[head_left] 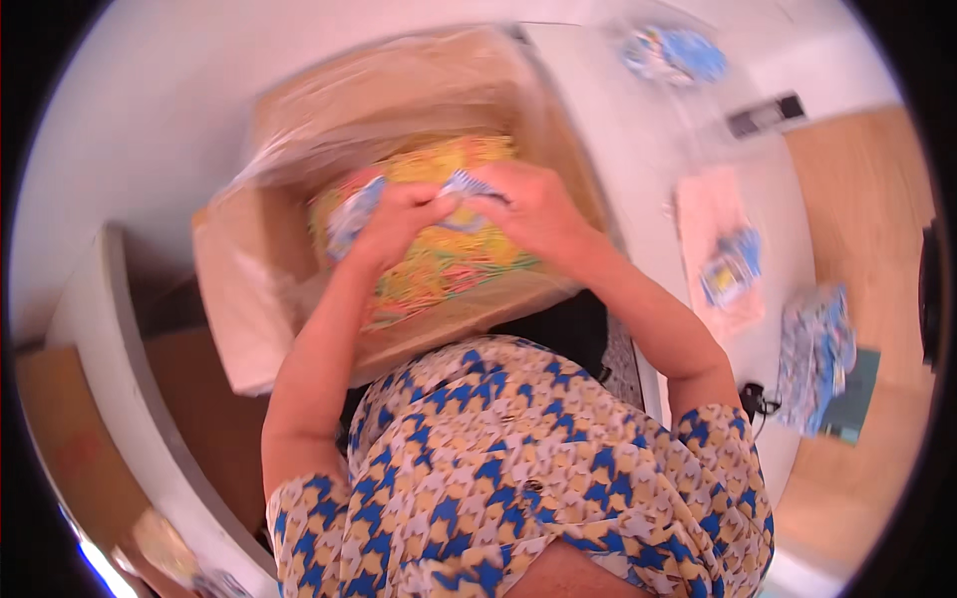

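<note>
Both my hands are over an open cardboard box (249,289), which is filled with a heap of thin yellow, green and red pieces (439,284). My left hand (404,224) is closed, its fingers pinched, with a blue-and-white crinkled packet (354,214) showing beside it. My right hand (538,204) is closed on a blue-and-white striped wrapper edge (464,184). The hands are nearly touching. Whether both blue-and-white parts belong to one packet I cannot tell, as my fingers cover the middle.
Clear plastic lines the box. On the white table (648,149) at the right lie a pink cloth (713,209) with a blue-and-white packet (731,274), and a dark flat object (766,117). More blue packets are at the far right (678,55) and near right (817,349). A curved white panel (150,369) stands left.
</note>
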Demonstrator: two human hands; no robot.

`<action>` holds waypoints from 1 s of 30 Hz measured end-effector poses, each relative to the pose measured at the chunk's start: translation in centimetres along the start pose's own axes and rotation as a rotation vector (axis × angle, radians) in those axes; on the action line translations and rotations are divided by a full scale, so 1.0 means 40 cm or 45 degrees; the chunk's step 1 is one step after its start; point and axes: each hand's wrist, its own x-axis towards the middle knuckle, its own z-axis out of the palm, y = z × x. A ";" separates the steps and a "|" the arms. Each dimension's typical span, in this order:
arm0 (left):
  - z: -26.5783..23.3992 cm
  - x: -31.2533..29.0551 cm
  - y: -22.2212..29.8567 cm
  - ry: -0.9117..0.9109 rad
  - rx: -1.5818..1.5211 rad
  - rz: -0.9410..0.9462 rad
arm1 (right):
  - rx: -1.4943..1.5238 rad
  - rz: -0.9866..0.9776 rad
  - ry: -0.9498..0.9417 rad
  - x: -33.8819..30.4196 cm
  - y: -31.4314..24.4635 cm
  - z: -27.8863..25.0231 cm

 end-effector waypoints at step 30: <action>-0.190 -0.004 -0.189 0.821 1.616 -0.525 | -0.866 0.148 0.045 -0.235 0.192 -0.546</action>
